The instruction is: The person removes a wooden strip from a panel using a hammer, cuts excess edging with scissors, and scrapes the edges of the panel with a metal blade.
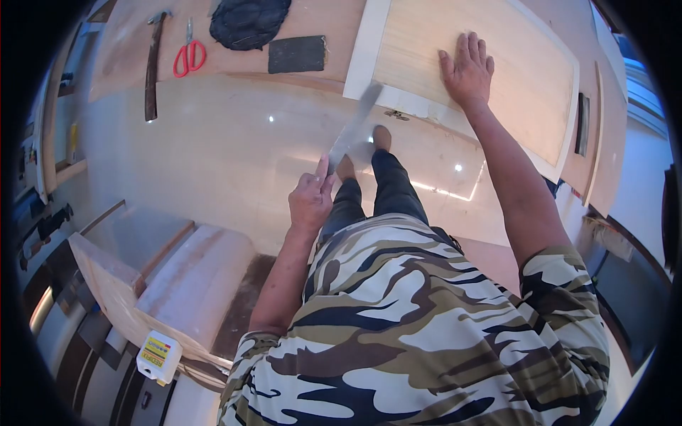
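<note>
My left hand is closed around the end of a long, flat grey file, which is blurred by motion. The file's far end meets the near left corner of a white-edged wooden panel. My right hand lies flat on the panel's pale wood face with its fingers spread, holding nothing. A small metal fitting shows at the panel's near edge.
On the workbench lie a hammer, red-handled scissors, a crumpled black bundle and a dark sandpaper piece. A white bottle stands at lower left, beside a wooden box-like piece.
</note>
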`<action>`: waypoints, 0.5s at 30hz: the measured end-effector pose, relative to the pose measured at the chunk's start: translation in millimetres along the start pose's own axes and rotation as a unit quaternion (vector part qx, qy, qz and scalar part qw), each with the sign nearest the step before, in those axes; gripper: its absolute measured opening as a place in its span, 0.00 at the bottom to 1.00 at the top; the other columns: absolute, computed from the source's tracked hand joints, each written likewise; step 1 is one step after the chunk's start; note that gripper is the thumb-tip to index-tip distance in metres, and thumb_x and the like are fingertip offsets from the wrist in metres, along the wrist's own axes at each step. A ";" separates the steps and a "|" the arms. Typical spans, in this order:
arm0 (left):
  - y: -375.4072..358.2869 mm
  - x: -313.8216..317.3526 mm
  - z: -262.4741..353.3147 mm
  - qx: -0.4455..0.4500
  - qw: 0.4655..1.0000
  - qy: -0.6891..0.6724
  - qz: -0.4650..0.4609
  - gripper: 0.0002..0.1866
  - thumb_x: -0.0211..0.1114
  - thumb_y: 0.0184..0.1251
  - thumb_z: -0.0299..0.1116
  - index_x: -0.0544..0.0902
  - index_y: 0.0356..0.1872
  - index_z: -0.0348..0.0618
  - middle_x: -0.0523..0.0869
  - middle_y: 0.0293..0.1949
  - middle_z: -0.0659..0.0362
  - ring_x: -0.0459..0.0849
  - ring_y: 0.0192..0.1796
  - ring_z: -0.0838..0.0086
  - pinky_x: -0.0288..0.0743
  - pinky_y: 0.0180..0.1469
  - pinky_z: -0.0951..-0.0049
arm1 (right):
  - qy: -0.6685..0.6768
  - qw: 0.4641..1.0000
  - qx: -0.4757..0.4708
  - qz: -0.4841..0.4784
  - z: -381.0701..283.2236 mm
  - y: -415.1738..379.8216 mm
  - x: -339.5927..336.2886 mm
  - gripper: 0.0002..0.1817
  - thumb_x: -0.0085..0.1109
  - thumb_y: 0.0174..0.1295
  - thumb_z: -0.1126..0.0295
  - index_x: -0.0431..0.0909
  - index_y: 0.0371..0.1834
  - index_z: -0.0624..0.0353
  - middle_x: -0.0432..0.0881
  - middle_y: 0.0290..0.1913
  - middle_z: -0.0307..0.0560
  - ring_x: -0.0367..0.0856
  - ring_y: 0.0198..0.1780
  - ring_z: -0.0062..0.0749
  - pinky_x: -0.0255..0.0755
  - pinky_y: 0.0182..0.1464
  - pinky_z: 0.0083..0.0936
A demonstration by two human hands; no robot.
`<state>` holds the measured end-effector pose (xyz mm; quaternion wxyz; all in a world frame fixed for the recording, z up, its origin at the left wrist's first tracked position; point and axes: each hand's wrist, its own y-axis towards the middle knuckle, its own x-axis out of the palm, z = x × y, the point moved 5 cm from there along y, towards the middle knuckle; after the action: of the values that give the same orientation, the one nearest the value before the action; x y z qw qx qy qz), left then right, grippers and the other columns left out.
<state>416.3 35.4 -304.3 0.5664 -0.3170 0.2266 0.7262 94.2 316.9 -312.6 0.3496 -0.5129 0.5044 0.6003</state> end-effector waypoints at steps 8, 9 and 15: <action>75.9 39.6 14.8 0.063 0.990 0.123 0.029 0.29 0.64 0.74 0.38 0.73 0.76 0.59 0.78 0.26 0.55 0.80 0.25 0.62 0.78 0.28 0.60 | -0.011 1.000 -0.013 0.000 0.0 0.2 -1.8 0.42 0.41 0.74 0.37 0.61 0.79 0.59 0.57 0.83 0.55 0.51 0.83 0.53 0.46 0.79 0.56; 90.0 40.6 23.4 0.060 0.990 0.122 0.030 0.29 0.63 0.74 0.38 0.72 0.76 0.58 0.79 0.27 0.55 0.81 0.26 0.61 0.79 0.29 0.60 | -0.010 1.000 -0.013 -0.004 -1.4 0.7 -3.0 0.42 0.41 0.74 0.37 0.62 0.79 0.59 0.57 0.83 0.55 0.52 0.83 0.53 0.46 0.79 0.56; 116.0 34.7 39.5 0.013 0.996 0.084 -0.006 0.28 0.60 0.77 0.39 0.71 0.77 0.57 0.83 0.29 0.50 0.83 0.32 0.55 0.79 0.38 0.53 | -0.015 1.000 -0.009 0.014 -0.7 -0.2 0.7 0.41 0.42 0.74 0.38 0.62 0.80 0.58 0.57 0.83 0.55 0.52 0.83 0.52 0.45 0.79 0.55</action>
<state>290.7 56.5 -305.2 0.5541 -0.3711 0.2810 0.6901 94.4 316.2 -313.3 0.3443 -0.5001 0.5003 0.6174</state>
